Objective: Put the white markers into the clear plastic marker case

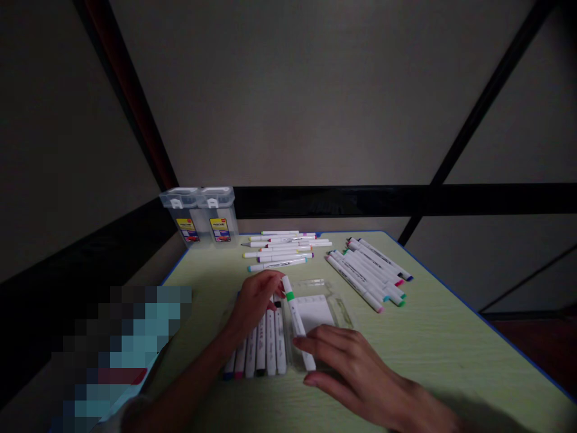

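A white marker with a green band point(296, 322) slants over the middle of a clear plastic case point(345, 313). My right hand point(356, 367) has its index finger across the marker's lower part, with the thumb by the near end. My left hand point(256, 300) curves over the far ends of a row of white markers point(270, 343) lying side by side in the case's left half. Its thumb and index finger stand a little apart, the fingertips close beside the green-banded marker's upper end. A white sheet point(315, 311) shows in the right half.
Loose markers point(282, 257) lie across the table's far side. Another group of markers point(365, 270) lies at the right. Two clear lidded boxes point(198, 216) stand at the back left. The table point(428, 349) has a blue edge, with a wall behind it.
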Motion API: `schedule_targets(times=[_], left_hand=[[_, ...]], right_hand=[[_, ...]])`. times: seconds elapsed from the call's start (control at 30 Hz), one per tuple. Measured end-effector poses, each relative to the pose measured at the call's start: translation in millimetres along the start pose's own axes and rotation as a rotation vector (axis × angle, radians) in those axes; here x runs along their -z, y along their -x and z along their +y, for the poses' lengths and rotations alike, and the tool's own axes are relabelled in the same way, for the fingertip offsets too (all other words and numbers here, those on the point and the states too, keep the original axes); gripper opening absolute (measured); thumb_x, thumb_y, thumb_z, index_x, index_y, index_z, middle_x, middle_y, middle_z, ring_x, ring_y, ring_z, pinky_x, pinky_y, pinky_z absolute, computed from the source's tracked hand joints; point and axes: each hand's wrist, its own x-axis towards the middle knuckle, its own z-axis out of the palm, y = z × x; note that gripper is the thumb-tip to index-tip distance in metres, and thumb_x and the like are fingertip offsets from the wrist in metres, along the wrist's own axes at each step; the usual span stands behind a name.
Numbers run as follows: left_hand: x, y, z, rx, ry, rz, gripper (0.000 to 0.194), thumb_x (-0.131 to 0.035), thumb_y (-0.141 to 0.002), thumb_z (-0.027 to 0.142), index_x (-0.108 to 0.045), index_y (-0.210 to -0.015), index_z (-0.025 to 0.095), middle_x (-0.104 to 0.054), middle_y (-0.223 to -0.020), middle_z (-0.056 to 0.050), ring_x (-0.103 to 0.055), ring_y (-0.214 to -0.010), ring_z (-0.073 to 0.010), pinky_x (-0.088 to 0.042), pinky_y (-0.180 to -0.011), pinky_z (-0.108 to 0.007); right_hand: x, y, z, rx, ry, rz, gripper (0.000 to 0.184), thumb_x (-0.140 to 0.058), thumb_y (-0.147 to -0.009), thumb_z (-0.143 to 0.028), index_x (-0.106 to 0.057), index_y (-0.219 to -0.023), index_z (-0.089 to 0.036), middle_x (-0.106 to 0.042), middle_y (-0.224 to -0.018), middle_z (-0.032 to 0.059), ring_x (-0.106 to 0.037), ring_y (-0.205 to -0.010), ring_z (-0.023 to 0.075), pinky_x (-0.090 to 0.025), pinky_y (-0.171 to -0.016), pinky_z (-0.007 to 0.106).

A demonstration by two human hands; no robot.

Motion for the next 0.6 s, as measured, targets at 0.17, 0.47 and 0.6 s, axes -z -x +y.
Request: schedule_targets(times=[0.17,0.47,0.6], left_hand=[[6.5,-5,-13,-0.307,-0.276,-0.013,0.027,-0.040,-0.074,0.023,-0.064,-0.083,0.014,-0.058,-0.089,-0.007,-0.054,-0.090,-0.0179,-0.043,-0.083,-0.034],[6.0,-6,-26,-0.306,-0.420,-0.075,0.033,-0.033,-0.073,0.012,-0.063,-0.085,0.015,-0.059,-0.095,-0.007,-0.053,-0.094,-0.0162,-0.040,-0.090,-0.033],[4.7,-5,-26,-0.299,-0.456,-0.071,0.034,-0.031,-0.073,0.012,-0.062,-0.086,0.013,-0.060,-0.096,-0.009,-0.054,-0.095,-0.0167,-0.040,-0.090,-0.032]], right_hand=[[-2,-2,-1,-0.007,0.123,-0.012,0.037,-0.037,-0.088,-0.039,-0.051,-0.113,-0.016,-0.060,-0.086,0.0064,-0.056,-0.080,0.0198,-0.046,-0.069,0.034],[-7,-5,-4,-0.075,0.119,-0.030,0.037,-0.038,-0.088,-0.038,-0.052,-0.113,-0.015,-0.060,-0.086,0.0078,-0.055,-0.079,0.0209,-0.045,-0.070,0.036],[-10,-6,-5,-0.112,0.107,-0.040,0.037,-0.041,-0.087,-0.038,-0.051,-0.113,-0.013,-0.061,-0.085,0.0077,-0.054,-0.079,0.0204,-0.044,-0.071,0.034]])
